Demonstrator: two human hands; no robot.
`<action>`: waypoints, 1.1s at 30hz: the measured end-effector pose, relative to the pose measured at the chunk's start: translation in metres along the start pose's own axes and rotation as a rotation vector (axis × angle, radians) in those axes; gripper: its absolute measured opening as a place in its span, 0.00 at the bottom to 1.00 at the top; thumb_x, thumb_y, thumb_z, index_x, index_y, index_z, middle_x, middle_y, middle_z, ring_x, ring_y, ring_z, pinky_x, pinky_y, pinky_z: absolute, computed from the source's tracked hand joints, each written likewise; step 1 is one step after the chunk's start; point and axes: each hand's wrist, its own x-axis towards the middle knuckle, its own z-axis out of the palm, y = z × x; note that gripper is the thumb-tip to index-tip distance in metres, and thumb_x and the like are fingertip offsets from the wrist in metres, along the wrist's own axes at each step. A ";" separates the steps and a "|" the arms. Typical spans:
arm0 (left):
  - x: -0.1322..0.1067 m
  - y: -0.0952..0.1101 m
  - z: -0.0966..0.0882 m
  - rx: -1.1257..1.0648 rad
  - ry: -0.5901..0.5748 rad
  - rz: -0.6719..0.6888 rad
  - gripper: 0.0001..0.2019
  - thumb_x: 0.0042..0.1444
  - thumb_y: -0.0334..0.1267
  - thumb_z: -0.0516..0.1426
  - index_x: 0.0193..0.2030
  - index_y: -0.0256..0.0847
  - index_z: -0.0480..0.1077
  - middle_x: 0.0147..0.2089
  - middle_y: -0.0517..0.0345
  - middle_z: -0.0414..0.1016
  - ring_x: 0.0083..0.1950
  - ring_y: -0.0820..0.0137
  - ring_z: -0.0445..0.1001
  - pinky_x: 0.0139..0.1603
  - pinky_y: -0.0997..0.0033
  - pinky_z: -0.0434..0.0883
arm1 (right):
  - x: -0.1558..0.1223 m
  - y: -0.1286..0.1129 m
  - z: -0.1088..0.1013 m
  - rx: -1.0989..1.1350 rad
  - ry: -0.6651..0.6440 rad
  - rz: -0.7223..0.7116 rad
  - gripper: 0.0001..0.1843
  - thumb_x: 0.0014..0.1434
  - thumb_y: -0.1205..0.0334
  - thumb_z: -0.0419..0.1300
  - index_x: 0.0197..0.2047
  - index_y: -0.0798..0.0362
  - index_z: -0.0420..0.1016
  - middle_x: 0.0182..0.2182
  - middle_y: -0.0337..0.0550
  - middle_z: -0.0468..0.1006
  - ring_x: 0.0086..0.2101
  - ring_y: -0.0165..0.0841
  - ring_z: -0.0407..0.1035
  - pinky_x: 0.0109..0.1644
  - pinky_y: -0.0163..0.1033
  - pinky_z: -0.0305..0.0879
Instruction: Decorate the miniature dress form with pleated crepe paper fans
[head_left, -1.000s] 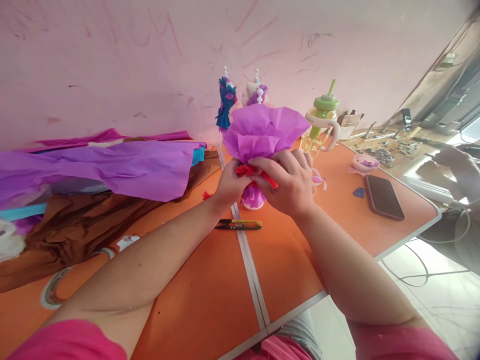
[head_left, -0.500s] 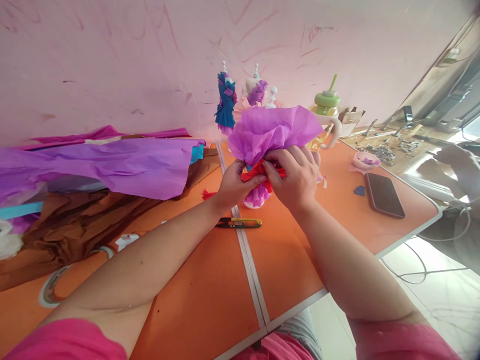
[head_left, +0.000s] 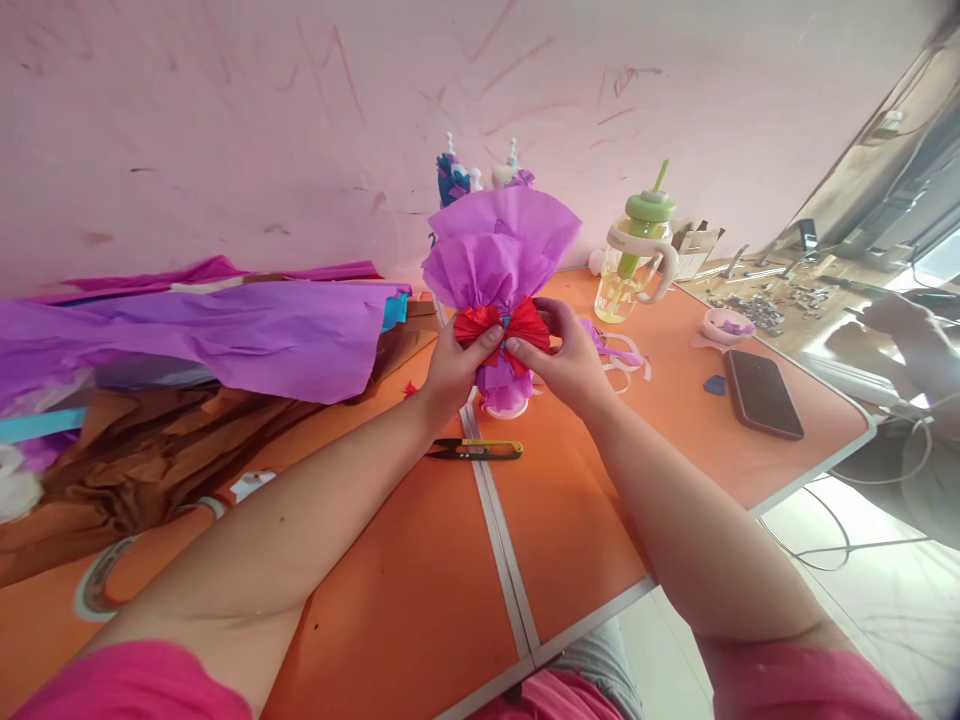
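Observation:
A red crepe paper bow (head_left: 534, 325) lies across the middle of a figure wrapped in purple crepe paper (head_left: 501, 235). My left hand (head_left: 454, 370) pinches the bow's left half, thumb in front. On the right half, my right hand (head_left: 574, 362) grips with its thumb near the centre and its fingers behind. A bit of blue shows between the two thumbs. Above the bow the purple paper fans out wide; below it is a short ruffle (head_left: 504, 382) over a white round base (head_left: 510, 409). Thread snips (head_left: 487, 450) with a yellow edge lie on the table in front.
Purple crepe sheets (head_left: 300, 340) and brown paper (head_left: 187, 430) cover the left side, near a roll of tape (head_left: 101, 580). Small dressed figures (head_left: 452, 180) stand behind. To the right are a lidded drink bottle (head_left: 630, 260), paper scraps (head_left: 622, 355), a pink bowl (head_left: 726, 328) and a phone (head_left: 765, 393).
The purple fan has moved left and now faces me upright. My right hand has shifted left and lower, and the red paper is now spread as a bow. The bottle is more visible.

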 end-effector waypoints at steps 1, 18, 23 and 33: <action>-0.001 0.001 0.000 -0.006 -0.020 -0.008 0.13 0.53 0.44 0.68 0.41 0.41 0.76 0.40 0.54 0.80 0.43 0.61 0.80 0.48 0.58 0.73 | 0.000 0.000 0.001 0.013 -0.017 0.003 0.30 0.50 0.48 0.68 0.53 0.50 0.68 0.49 0.45 0.77 0.49 0.39 0.72 0.53 0.46 0.69; 0.007 0.011 -0.004 0.015 -0.067 -0.049 0.18 0.47 0.44 0.71 0.42 0.40 0.74 0.41 0.55 0.79 0.44 0.62 0.79 0.52 0.58 0.73 | 0.001 0.001 -0.002 0.248 -0.051 0.054 0.36 0.50 0.51 0.69 0.59 0.46 0.61 0.49 0.44 0.76 0.51 0.40 0.73 0.57 0.48 0.71; 0.010 0.011 -0.005 0.118 -0.132 0.010 0.19 0.49 0.45 0.69 0.46 0.41 0.75 0.47 0.51 0.80 0.52 0.57 0.78 0.58 0.53 0.71 | 0.004 0.008 -0.005 0.489 -0.162 0.155 0.34 0.49 0.53 0.68 0.58 0.45 0.64 0.52 0.41 0.78 0.54 0.41 0.72 0.62 0.50 0.68; 0.010 0.006 -0.011 0.021 -0.054 -0.062 0.18 0.49 0.44 0.69 0.43 0.40 0.74 0.45 0.53 0.80 0.51 0.59 0.78 0.58 0.55 0.71 | 0.007 0.019 0.001 0.383 -0.149 0.022 0.33 0.50 0.44 0.70 0.56 0.47 0.69 0.52 0.45 0.78 0.55 0.42 0.72 0.64 0.51 0.66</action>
